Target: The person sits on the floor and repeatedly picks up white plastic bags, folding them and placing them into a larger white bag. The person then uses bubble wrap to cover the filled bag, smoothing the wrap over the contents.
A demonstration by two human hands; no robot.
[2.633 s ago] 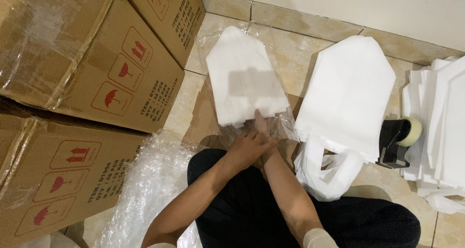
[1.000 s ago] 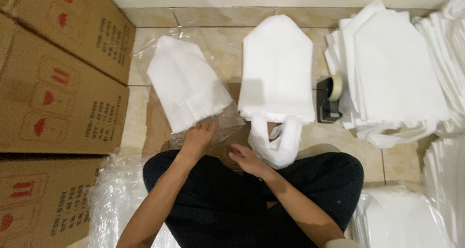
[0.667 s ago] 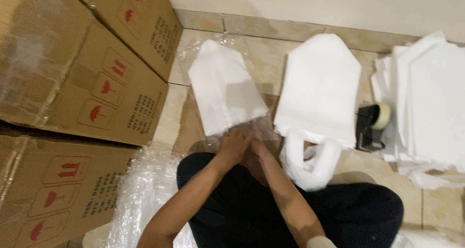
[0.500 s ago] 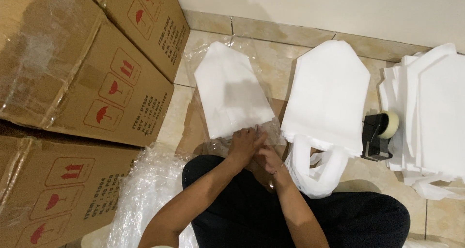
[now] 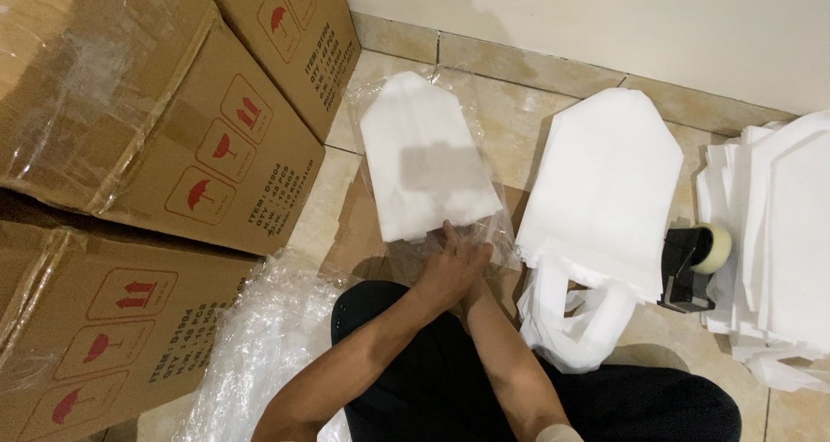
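A folded white bag (image 5: 428, 161) lies on the tiled floor inside a clear plastic sleeve (image 5: 380, 96). My left hand (image 5: 450, 265) rests on the sleeve's open near end, fingers pressing down just below the white bag. My right hand (image 5: 477, 297) is tucked under and behind the left one, mostly hidden; only its wrist and a bit of the palm show. Both hands meet at the same spot on the plastic. My legs in dark trousers fill the bottom of the head view.
A stack of white bags (image 5: 605, 183) with loose handles lies to the right. A black tape dispenser (image 5: 696, 265) stands beside it. More white stacks (image 5: 782, 235) sit at far right. Cardboard boxes (image 5: 147, 122) stand at left, crumpled clear plastic (image 5: 251, 347) below them. A wall runs behind.
The view swung right then back left. My hands, apart a second ago, have come together at the sleeve's near end and stay there.
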